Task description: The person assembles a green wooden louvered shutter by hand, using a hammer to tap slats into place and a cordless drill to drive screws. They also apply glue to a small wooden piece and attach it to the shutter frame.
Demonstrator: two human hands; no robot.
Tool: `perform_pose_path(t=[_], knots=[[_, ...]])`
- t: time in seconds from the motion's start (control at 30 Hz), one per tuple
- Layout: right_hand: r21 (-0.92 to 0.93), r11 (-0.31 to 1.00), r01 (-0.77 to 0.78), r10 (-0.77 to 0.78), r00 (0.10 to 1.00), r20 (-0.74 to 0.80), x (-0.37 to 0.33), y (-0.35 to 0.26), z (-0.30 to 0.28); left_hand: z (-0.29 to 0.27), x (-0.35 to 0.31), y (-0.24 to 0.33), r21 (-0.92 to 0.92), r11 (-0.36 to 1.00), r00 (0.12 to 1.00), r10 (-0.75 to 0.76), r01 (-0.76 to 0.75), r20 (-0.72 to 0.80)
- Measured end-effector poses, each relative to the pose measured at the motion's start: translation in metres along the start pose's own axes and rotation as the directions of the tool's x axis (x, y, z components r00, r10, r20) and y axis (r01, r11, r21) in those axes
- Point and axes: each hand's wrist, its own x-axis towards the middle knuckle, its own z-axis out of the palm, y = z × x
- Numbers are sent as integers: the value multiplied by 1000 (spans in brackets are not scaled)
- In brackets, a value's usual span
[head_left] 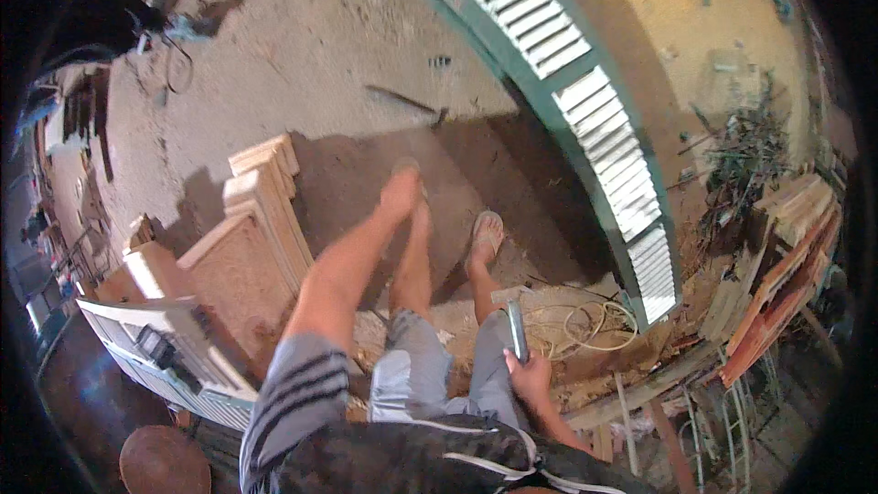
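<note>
My right hand is closed around the lower end of a slim metal tool with a pale crosswise head, so it looks T-shaped; its exact kind is unclear. It rises over my right thigh. My left arm stretches forward from a grey, black-striped sleeve, with my left hand above my sandalled left foot. Its fingers are too indistinct to read, and nothing plainly shows in them. Ahead and to the right stands a long green louvred shutter with bright slats, apart from both hands.
Pale wooden moulded pieces stand at left, beside a white slatted panel bearing a dark device. A round brown seat is lower left. Coiled cable lies by the shutter's near end. Scrap boards pile at right.
</note>
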Motion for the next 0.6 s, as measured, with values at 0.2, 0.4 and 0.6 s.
perform_pose_path(t=[0.2, 0.4, 0.6], knots=[[116, 983, -139, 159, 970, -187, 8, 8, 19, 57, 221, -48, 521, 841, 986, 169, -146, 3], [272, 938, -215, 269, 946, -179, 5, 24, 18, 44, 262, -64, 393, 863, 947, 267, -317, 177], [-150, 988, -28, 17, 997, -78, 31, -24, -22, 8, 58, 71, -220, 961, 958, 209, -165, 196]])
